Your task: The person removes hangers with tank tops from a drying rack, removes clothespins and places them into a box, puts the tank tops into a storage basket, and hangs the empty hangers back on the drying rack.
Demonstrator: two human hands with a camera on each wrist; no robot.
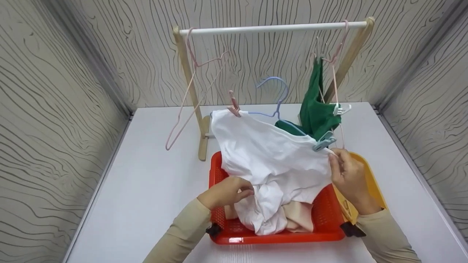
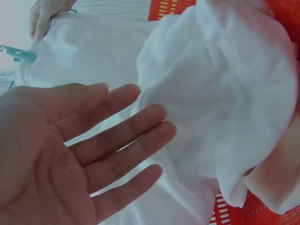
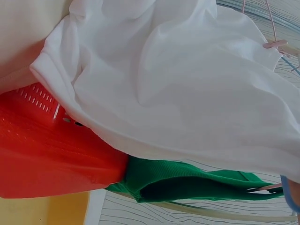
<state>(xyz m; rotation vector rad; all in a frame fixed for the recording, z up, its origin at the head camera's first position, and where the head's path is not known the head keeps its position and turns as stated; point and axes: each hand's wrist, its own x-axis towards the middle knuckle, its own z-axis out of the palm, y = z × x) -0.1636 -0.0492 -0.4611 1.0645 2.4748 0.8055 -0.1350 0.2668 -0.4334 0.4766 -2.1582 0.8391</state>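
White underpants [image 1: 270, 149] hang from a blue hanger [image 1: 281, 98]. A pink clothespin [image 1: 234, 106] clips their waistband on the left, a teal clothespin [image 1: 324, 141] on the right. Just beyond the teal clothespin, my right hand [image 1: 349, 173] pinches the waistband corner between thumb and fingers. My left hand [image 1: 230, 190] is held over the lower part of the underpants. In the left wrist view its fingers [image 2: 126, 126] are spread, with nothing in them. Beneath is a red basket [image 1: 276, 239] holding white and beige cloth [image 1: 299, 217].
Behind stands a wooden rack with a white rail [image 1: 270, 28]. A bare pink hanger [image 1: 179, 128] hangs at its left. At its right, a green garment [image 1: 316, 106] hangs on another pink hanger with a white clip [image 1: 340, 110]. A yellow basket [image 1: 376, 190] sits beside the red one.
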